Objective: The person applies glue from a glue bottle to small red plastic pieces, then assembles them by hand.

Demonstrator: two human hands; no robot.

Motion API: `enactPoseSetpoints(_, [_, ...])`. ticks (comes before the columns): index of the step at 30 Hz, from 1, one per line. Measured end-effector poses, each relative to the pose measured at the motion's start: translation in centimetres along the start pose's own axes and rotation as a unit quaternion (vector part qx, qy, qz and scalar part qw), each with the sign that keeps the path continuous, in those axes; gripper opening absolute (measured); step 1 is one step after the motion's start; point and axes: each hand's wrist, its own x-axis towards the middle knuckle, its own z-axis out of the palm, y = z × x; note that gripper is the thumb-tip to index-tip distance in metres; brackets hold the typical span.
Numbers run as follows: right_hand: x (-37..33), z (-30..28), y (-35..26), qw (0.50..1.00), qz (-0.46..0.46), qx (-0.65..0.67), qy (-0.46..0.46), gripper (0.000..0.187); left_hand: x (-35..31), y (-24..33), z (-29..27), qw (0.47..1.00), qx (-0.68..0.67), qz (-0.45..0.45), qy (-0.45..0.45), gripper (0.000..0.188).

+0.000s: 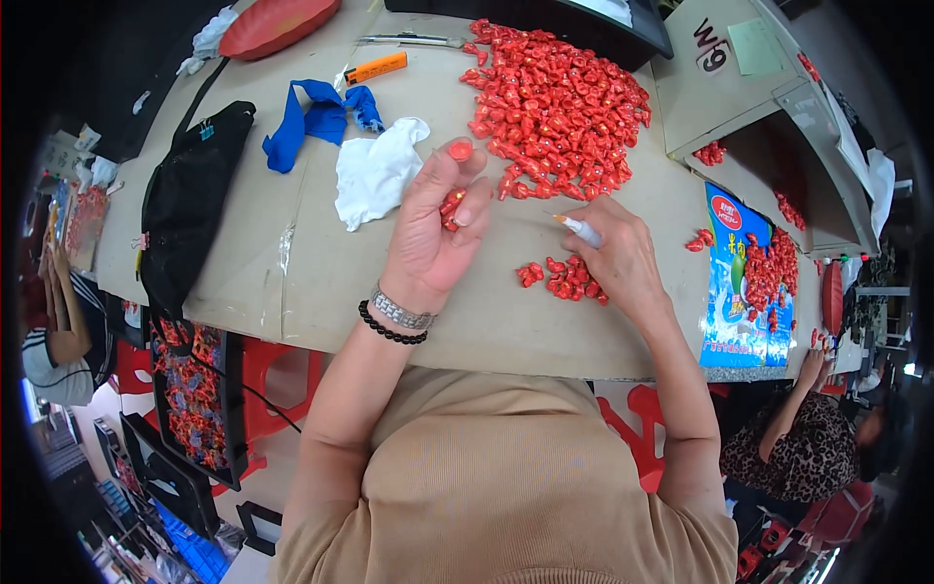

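My left hand (pixel 423 243) is raised over the table, palm up, with its fingers curled round several small glossy red figurines (pixel 451 207). Another red piece (pixel 459 150) shows between its thumb and fingertip. In my right hand (pixel 623 255) a white pen-like marker (pixel 583 230) with an orange end is gripped, its thin tip pointing left toward the left hand but apart from it. Just below that hand lies a small group of red figurines (pixel 567 282). A large heap of the same red pieces (pixel 559 112) spreads beyond both hands.
Left of my hands lie a white cloth (pixel 379 170), a blue cloth strip (pixel 316 112), an orange cutter (pixel 377 67) and a black bag (pixel 199 195). A grey cabinet (pixel 725 78) and a blue printed sheet (pixel 725 292) with red pieces stand at right. Co-workers sit on both sides.
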Motion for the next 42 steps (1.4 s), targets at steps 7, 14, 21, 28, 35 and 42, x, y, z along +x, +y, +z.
enactPoseSetpoints(7, [0.0, -0.2, 0.3, 0.999, 0.039, 0.029, -0.021, 0.024, -0.1, -0.1, 0.0, 1.000, -0.001, -0.009, 0.021, 0.025])
enactPoseSetpoints(14, [0.3, -0.2, 1.0, 0.987, 0.105, 0.122, -0.002, 0.022, -0.2, -0.8, -0.2, 0.995, 0.085, -0.039, 0.034, 0.024])
enactPoseSetpoints(21, [2.4, -1.4, -2.3, 0.857, 0.125, 0.496, 0.064, 0.014, -0.4, -1.5, 0.4, 0.982, 0.163, -0.080, 0.044, 0.024])
enactPoseSetpoints(28, [3.3, -0.7, -3.1, 0.892, 0.113, 0.432, 0.077, 0.011, -0.6, -1.9, 1.1, 0.972, 0.215, -0.071, 0.062, 0.019])
enactPoseSetpoints(35, [3.1, 0.1, -2.4, 0.909, 0.061, 0.402, 0.096, 0.010, -0.6, -2.4, 1.3, 0.962, 0.257, -0.070, 0.060, 0.013])
enactPoseSetpoints(42, [3.1, 0.4, -2.1, 0.911, 0.050, 0.398, 0.095, 0.010, -0.5, -2.4, 1.3, 0.963, 0.254, -0.070, 0.060, 0.011])
